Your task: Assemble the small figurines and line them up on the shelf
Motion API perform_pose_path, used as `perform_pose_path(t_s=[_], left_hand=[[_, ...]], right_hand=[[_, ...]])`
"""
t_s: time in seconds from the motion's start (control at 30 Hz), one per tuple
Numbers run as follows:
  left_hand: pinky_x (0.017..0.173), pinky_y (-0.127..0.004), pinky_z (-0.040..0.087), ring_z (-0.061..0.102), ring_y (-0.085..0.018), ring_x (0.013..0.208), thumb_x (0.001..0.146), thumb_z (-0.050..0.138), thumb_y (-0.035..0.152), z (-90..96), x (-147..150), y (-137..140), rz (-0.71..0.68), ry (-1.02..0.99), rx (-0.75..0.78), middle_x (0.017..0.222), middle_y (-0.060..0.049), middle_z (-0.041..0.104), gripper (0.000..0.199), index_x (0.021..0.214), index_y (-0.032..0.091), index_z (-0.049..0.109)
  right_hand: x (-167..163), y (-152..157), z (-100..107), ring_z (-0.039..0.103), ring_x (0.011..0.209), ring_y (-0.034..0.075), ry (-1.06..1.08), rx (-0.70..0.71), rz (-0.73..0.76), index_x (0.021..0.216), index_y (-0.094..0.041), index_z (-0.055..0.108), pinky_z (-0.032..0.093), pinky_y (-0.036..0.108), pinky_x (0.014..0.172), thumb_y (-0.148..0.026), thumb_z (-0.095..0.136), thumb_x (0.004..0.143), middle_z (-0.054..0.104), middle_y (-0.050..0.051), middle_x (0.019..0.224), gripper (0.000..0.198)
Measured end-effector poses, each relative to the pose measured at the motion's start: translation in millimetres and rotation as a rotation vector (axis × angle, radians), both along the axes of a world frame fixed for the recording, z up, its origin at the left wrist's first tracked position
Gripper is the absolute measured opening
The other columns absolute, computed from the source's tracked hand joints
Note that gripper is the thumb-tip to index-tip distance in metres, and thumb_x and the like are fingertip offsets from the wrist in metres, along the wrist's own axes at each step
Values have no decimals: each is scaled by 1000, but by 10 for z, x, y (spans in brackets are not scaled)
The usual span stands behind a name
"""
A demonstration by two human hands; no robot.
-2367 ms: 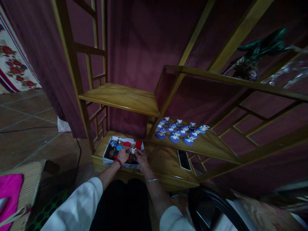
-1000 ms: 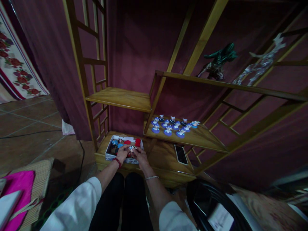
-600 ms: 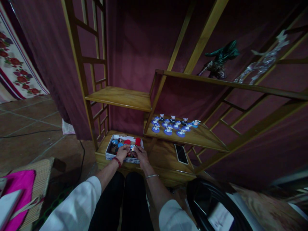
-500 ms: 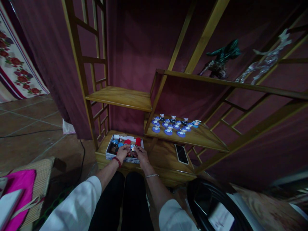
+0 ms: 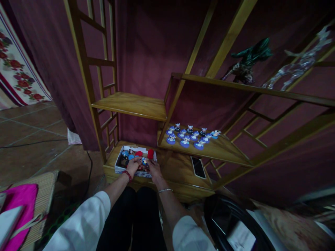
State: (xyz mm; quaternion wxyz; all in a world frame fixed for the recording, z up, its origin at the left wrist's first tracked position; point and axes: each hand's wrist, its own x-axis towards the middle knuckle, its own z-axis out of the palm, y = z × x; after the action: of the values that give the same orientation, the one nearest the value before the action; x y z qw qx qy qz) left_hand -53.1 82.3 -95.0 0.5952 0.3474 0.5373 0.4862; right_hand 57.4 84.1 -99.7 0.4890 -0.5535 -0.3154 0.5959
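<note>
Both of my hands meet over a white cardboard box (image 5: 120,171) on the low wooden shelf. Between them is a small blue-and-white figurine (image 5: 144,160). My left hand (image 5: 134,165), with a red bead bracelet at the wrist, closes on its left side. On its right side are the closed fingers of my right hand (image 5: 154,168), below which a thin bangle shows. Inside the box lie more small figurines (image 5: 125,154), a red round piece (image 5: 150,153) and a blue disc (image 5: 131,157). My hands hide the box's near right part.
Several small figurines on purple bases (image 5: 185,141) stand on the raised shelf (image 5: 225,150) to the right. Below it lies a phone (image 5: 199,168). A green statue (image 5: 250,61) and a clear deer-like figure (image 5: 298,66) top the upper shelf. A black bin (image 5: 213,209) stands at lower right.
The figurine between my hands has turned slightly and shows a different side. The view has shifted a little; the box and the shelf figurines stay in place.
</note>
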Motion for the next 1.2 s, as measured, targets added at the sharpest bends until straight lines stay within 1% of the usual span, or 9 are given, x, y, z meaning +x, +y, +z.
perform_pose_path(t_s=[0.1,0.3,0.53,0.73,0.9,1.03,1.2], left_hand=[[46,-17,41,53,-7,45,69,55,14,-3,-8,14,0,-2,-14,51,2,58,29,98,11,57],[45,-16,41,51,-6,43,69,53,9,-11,-34,63,1,-4,-11,51,3,57,25,93,12,60],[49,-18,45,55,-6,48,67,55,7,-137,-57,175,47,-26,11,62,-1,62,21,87,11,61],[52,-18,47,58,-8,52,70,53,9,-237,-90,255,29,28,-31,60,-1,62,22,91,11,60],[55,-20,49,59,-8,53,73,46,5,-271,-87,290,22,26,-47,64,-2,63,22,90,9,59],[58,-20,49,60,-9,56,75,41,5,-301,-63,319,-48,203,-41,64,-2,63,26,94,10,57],[53,-18,48,58,-8,54,76,39,7,-393,-72,398,-76,382,-59,61,0,62,25,91,11,59]], right_hand=[[-5,15,-15,59,52,13,27,8,5,80,-16,61,44,22,45,-38,64,58,65,2,71,31],[-27,56,-66,59,55,12,86,65,8,80,-17,61,46,23,51,-37,67,53,64,1,72,34],[-44,108,-113,57,57,10,90,111,45,75,-14,62,45,21,53,-34,70,50,63,1,69,33],[-58,126,-100,55,57,10,59,142,41,78,-15,61,43,21,53,-29,69,50,62,-1,68,32],[-59,182,-167,52,55,10,-57,188,48,80,-15,60,40,20,49,-29,67,51,61,-2,67,33],[-43,244,-288,56,63,13,-194,215,61,84,-16,59,42,21,51,-31,64,54,63,0,75,34],[-1,291,-394,58,74,15,-426,281,102,89,-20,58,46,25,62,-33,58,62,64,0,81,30]])
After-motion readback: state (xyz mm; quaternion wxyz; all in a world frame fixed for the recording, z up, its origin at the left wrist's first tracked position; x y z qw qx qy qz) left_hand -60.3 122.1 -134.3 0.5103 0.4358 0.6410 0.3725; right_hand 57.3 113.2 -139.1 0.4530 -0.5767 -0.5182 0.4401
